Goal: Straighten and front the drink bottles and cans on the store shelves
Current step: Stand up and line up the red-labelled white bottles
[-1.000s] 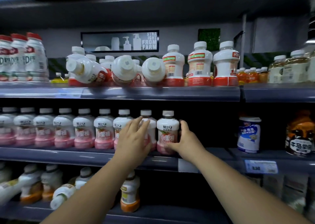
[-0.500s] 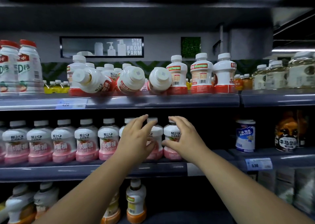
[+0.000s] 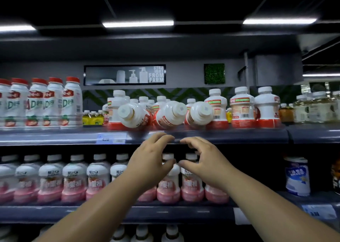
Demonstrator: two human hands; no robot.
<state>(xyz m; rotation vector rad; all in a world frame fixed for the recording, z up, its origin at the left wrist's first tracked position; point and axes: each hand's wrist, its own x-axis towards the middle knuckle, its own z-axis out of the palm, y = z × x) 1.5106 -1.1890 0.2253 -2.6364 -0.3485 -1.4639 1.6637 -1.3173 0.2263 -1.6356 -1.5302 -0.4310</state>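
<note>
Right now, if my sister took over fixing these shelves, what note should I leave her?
Left hand: open, fingers curved, holding nothing.
Right hand: the same. Both hover in front of the pink bottles, just below the upper shelf.
Done: the pink bottles stand upright in a row on the middle shelf.
Left: three tipped white bottles lie on the upper shelf, tops forward. Stand them up like the upright ones beside them.

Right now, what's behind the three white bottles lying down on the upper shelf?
Behind the tipped bottles, more white bottles stand upright. Only their caps and shoulders show; their lower parts, and how many rows there are, are hidden.
</note>
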